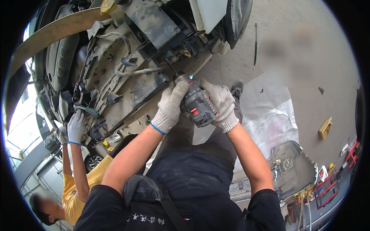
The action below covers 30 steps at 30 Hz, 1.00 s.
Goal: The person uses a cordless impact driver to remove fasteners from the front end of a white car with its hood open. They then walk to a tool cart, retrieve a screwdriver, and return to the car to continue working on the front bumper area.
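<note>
I hold a grey-black cordless drill [198, 104] with red details in front of me, below the car's exposed body parts [142, 82]. Its thin bit points up and away toward dark brackets [177, 52]; whether the tip touches them is unclear. My left hand [170, 106], in a white knit glove with blue cuff, wraps the drill's left side near the front. My right hand [221, 104], also gloved, grips its right side; some fingers are hidden behind it.
A co-worker [75, 196] in yellow at left reaches up with gloved hands to a green-handled tool [90, 110]. On the floor at right lie white sheeting [269, 115], a yellow block [325, 128], a thin rod [255, 46], a detached panel [293, 169] and red tool racks [325, 190].
</note>
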### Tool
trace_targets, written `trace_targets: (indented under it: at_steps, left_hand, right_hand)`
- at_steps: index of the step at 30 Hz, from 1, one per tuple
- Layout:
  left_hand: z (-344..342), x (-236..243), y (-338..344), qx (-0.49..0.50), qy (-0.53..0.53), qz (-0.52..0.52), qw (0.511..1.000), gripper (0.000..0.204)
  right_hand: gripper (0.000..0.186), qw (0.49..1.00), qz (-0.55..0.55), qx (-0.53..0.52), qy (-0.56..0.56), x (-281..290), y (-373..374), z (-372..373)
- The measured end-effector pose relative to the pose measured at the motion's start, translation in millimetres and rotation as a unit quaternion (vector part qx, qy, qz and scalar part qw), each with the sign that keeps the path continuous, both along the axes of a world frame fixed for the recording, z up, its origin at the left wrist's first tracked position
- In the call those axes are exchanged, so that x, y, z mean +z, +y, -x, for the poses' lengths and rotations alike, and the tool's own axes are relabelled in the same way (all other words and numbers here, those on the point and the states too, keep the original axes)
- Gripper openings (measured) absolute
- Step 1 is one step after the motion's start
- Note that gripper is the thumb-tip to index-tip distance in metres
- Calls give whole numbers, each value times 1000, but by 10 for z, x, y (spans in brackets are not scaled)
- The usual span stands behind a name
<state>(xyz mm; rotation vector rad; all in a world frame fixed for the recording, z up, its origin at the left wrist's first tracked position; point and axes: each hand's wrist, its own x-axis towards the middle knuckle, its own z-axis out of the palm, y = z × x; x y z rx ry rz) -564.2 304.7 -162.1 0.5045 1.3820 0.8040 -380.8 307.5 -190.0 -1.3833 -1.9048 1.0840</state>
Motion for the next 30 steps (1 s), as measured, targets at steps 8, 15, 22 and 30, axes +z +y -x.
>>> trace_targets:
  at_steps: [8,15,22,30]
  left_hand:
    - [-97,54,-32,21,89,-16,996,47]
    - [-172,58,-45,101,141,-16,985,39]
    - [-375,-122,86,204,161,-85,962,36]
    - [-488,-83,200,280,168,-85,941,36]
  right_hand:
    - [48,984,-167,-25,-48,-52,56,-75]
    - [42,961,-237,31,-139,47,241,-214]
    - [44,951,-259,103,-133,69,479,-357]
    - [49,958,-242,107,-106,-27,397,-338]
